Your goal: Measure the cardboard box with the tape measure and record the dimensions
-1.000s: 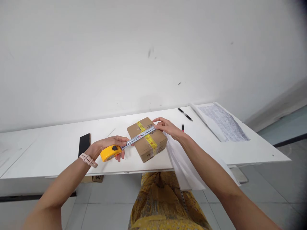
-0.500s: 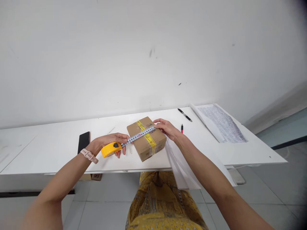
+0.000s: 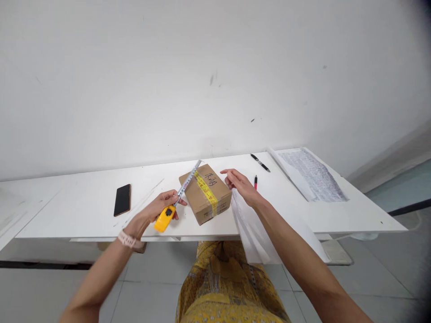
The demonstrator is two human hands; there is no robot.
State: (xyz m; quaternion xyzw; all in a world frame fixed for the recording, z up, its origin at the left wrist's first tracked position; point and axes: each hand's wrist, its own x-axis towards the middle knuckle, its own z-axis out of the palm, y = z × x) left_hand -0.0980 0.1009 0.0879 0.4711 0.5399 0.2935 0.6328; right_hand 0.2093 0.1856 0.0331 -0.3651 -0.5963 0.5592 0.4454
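A yellow tape measure [image 3: 164,219] is in my left hand [image 3: 163,204], whose fingers close on it near the mouth of its case. Its silver blade [image 3: 188,180] sticks out, slanting up and away past the left side of a brown cardboard box [image 3: 211,190]. Yellow printed tape and dark handwriting mark the top of the box, which rests on the white table. Off the box's right edge, my right hand [image 3: 241,185] holds nothing that I can see; its index finger is stretched out and the other fingers are partly curled.
Left of the box lies a phone [image 3: 122,200] on the table [image 3: 84,202]. A black pen [image 3: 260,162] and a red-and-black pen [image 3: 255,182] lie to the right. Thin white sheets [image 3: 251,229] hang over the front edge. Further right is a sheet covered in writing [image 3: 311,175].
My right hand has let go of the blade's end. The blade has swung off the box top to point away from me, and the tape case has tilted downward with my left hand.
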